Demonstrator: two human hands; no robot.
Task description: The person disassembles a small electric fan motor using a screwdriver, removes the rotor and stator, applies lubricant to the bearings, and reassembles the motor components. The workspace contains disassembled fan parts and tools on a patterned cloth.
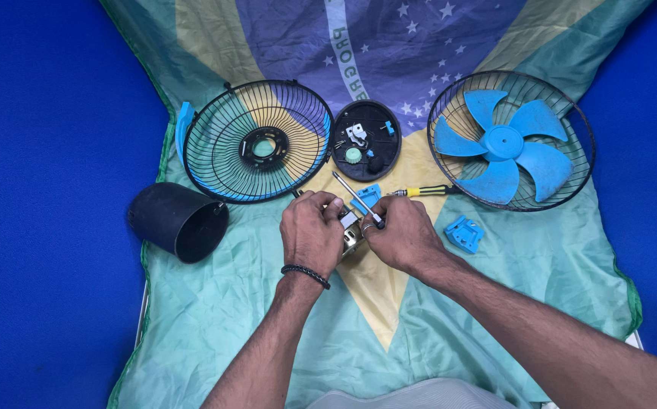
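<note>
Metal motor (350,236) lies on the cloth (495,303), just below the round cover (366,140). Left hand (311,231) clamps it steady; right hand (398,236) pinches a tool shaft (351,193) angled onto it. Loose parts stay on the cloth within reach: grille (256,142) left of the cover, blade (501,144) right.

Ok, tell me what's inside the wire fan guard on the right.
Inside the right wire guard lies a blue five-bladed fan blade, hub up. The cloth shows through the wires; whatever lies under the blade is covered.
</note>
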